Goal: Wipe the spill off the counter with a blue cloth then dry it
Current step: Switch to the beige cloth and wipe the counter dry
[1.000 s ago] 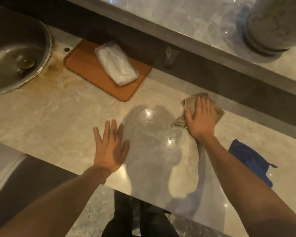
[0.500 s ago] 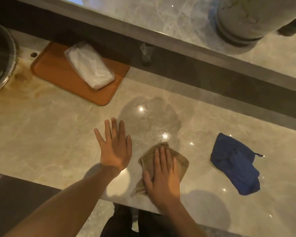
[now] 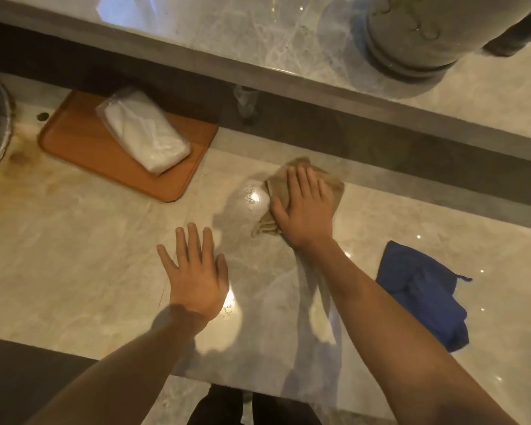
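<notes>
Glossy marble surface (image 3: 74, 240) showed glare; the right hand (image 3: 304, 207) pressed a tan cloth (image 3: 292, 170) flat at centre, left hand (image 3: 196, 271) spread empty. Blue cloth (image 3: 420, 296) lay lower right. Overlapping, firm strokes would dry best.

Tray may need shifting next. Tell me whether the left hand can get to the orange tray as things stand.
Probably yes. The left hand lies flat and empty on the counter, and only bare counter lies between it and the orange tray's near edge.
</notes>
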